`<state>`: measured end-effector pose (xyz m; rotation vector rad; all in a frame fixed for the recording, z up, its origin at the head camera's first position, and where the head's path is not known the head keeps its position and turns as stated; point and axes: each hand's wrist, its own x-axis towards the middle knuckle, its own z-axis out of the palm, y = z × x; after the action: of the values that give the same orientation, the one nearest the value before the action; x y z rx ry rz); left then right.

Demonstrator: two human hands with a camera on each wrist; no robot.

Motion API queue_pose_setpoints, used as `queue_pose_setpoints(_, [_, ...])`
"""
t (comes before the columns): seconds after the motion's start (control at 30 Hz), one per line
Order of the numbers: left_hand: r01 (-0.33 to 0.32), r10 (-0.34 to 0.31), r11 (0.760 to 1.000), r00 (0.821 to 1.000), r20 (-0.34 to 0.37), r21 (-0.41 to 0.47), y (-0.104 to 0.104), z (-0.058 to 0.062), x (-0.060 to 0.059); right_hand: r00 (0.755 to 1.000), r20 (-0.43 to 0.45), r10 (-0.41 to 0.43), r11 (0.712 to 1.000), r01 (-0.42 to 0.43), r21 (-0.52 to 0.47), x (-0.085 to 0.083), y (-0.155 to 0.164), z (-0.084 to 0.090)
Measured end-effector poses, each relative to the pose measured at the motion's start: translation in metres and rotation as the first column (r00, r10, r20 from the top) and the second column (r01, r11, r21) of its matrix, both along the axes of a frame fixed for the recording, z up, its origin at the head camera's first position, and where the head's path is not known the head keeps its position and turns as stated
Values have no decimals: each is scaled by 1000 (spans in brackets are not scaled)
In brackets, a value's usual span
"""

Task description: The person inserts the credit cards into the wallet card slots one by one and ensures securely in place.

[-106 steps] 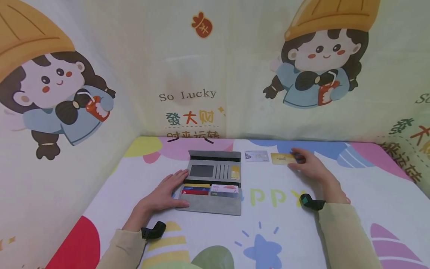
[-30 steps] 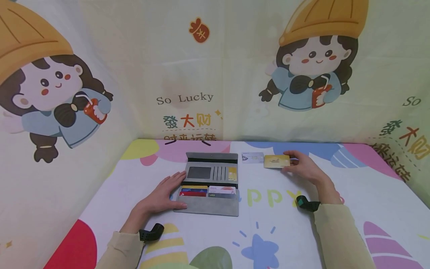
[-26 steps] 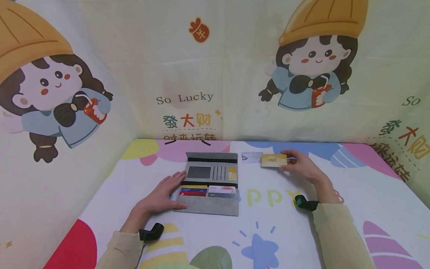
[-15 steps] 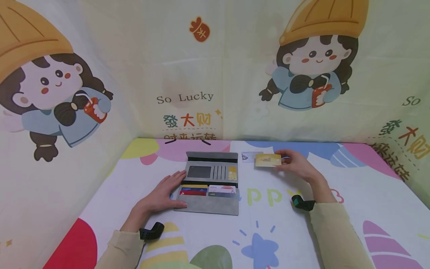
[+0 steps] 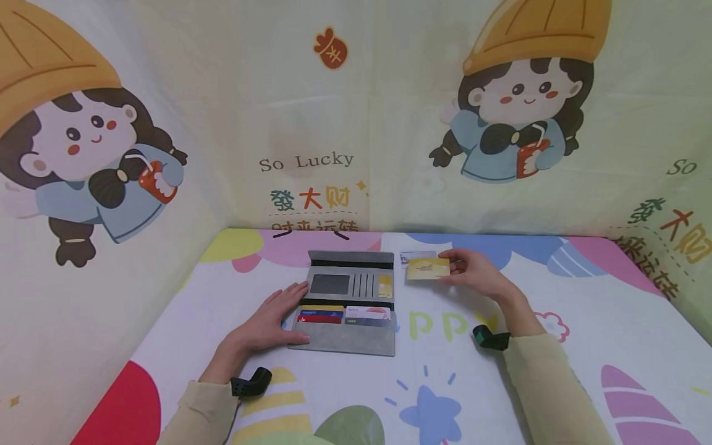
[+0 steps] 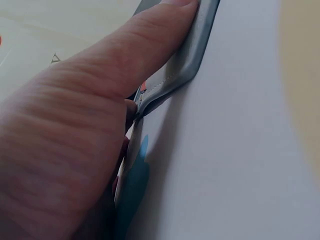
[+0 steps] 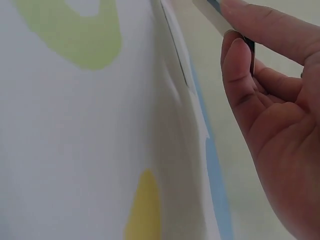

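Gold card (image 5: 427, 269): it is a flat, golden-yellow rectangle with a faint darker mark, pinched at its right edge by your right hand (image 5: 473, 275) just right of the open grey wallet (image 5: 347, 303), above a pale card (image 5: 414, 255) on the table (image 5: 584, 321). Your left hand (image 5: 272, 321) lies flat, fingers straight, on the wallet's left edge. Only your right wrist view shows thumb and finger (image 7: 260, 30) clamping the card's thin edge (image 7: 215, 15); your left wrist view shows the wallet's stitched corner (image 6: 170, 82) under your finger.

Cartoon-print walls (image 5: 356, 111) enclose a seemingly cloth-covered table (image 5: 584, 321).
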<state>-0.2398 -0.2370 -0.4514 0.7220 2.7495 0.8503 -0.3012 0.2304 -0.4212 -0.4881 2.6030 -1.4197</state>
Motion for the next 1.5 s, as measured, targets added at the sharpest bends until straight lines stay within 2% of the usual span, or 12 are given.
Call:
queue_pose_setpoints(0.3, [1, -1, 1000, 1000, -1, 4, -1, 0, 0, 998, -16, 56, 997, -57, -44, 0, -20, 0])
queue_pose_setpoints(0.5, [2, -2, 1000, 1000, 5, -3, -1, 0, 0, 995, -49, 85, 996, -86, -23, 1, -35, 0])
queue_pose_setpoints(0.8, [-1, 1, 1000, 1000, 12, 1, -1, 1, 0, 992, -89, 93, 996, -93, -5, 2, -51, -2])
queue_pose_setpoints(1.2, [6, -6, 1000, 1000, 3, 9, 0, 3, 1, 994, -48, 98, 995, -97, 26, 6, -69, 0])
queue_pose_setpoints(1.5, [8, -8, 1000, 1000, 6, 10, 1, 4, 1, 995, -63, 76, 995, -72, 67, 8, -77, -1])
